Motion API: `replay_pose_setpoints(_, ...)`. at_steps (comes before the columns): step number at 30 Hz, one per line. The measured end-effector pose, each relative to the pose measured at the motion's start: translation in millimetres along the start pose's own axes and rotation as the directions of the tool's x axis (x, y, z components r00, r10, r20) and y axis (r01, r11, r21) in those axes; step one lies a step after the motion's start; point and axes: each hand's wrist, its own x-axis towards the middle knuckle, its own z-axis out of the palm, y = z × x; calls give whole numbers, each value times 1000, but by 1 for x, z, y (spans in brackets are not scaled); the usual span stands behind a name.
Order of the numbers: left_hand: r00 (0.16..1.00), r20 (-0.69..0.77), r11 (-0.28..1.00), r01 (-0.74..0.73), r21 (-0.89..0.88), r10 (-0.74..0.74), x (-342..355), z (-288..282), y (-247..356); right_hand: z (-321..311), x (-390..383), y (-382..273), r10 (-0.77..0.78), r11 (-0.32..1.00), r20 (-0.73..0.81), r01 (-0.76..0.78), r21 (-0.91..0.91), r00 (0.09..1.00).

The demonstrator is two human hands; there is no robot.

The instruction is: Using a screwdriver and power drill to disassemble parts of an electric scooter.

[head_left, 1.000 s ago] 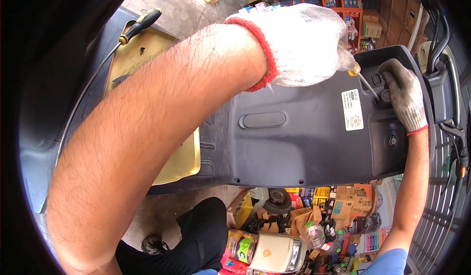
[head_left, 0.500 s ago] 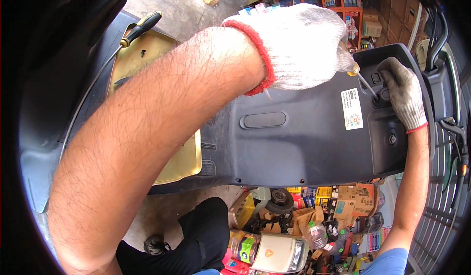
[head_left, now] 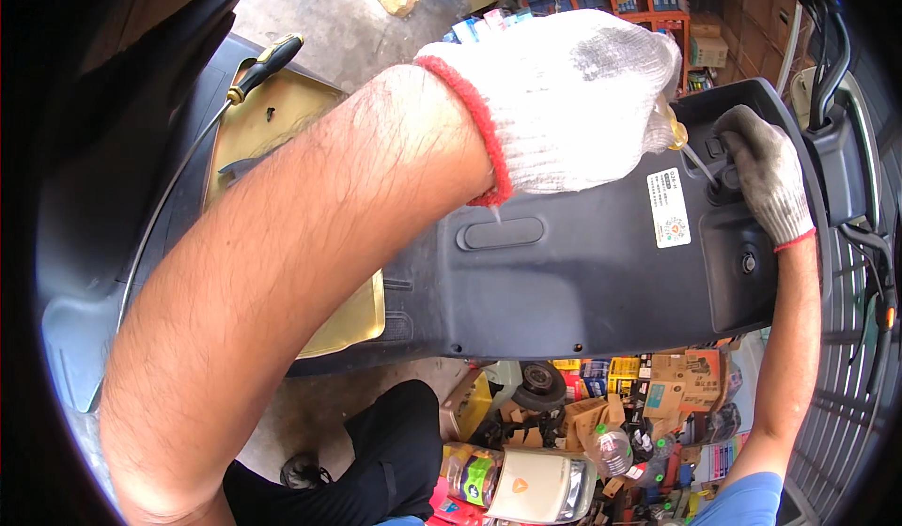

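My left hand [head_left: 597, 99], in a white knit glove with a red cuff, is closed round the yellow handle of a screwdriver [head_left: 698, 164]; its shaft reaches down into a recess in the dark plastic scooter panel [head_left: 583, 291]. Beside the shaft, my gloved right hand [head_left: 766, 164] has its fingers bent onto a part in that recess; what they grip is hidden. A white label [head_left: 669, 207] is stuck left of it. Behind my left forearm lie a yellow metal tray [head_left: 235, 136] and, across its corner, a long screwdriver with a black-and-yellow handle [head_left: 263, 70].
Handlebar cables [head_left: 832, 66] rise at the right. Orange shelving [head_left: 648, 16] stands at the back. Below the panel are piled cardboard boxes [head_left: 686, 380], a small tire [head_left: 538, 383], plastic bottles [head_left: 613, 451] and a cream-coloured plastic piece [head_left: 531, 484]. My legs show at the bottom.
My left wrist and glove sit slightly lower and further left, with the screwdriver still in the recess. My right hand has shifted very slightly left and up in view.
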Motion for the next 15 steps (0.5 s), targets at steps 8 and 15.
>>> replay_pose_setpoints(8,964,-219,981,-122,150,153,5,1,10,-4,1,-5,17,1000,13,-17,26,1000)
replay_pose_setpoints(15,995,-16,995,-97,35,98,8,-4,10,-1,0,1,-32,999,-6,32,-14,999)
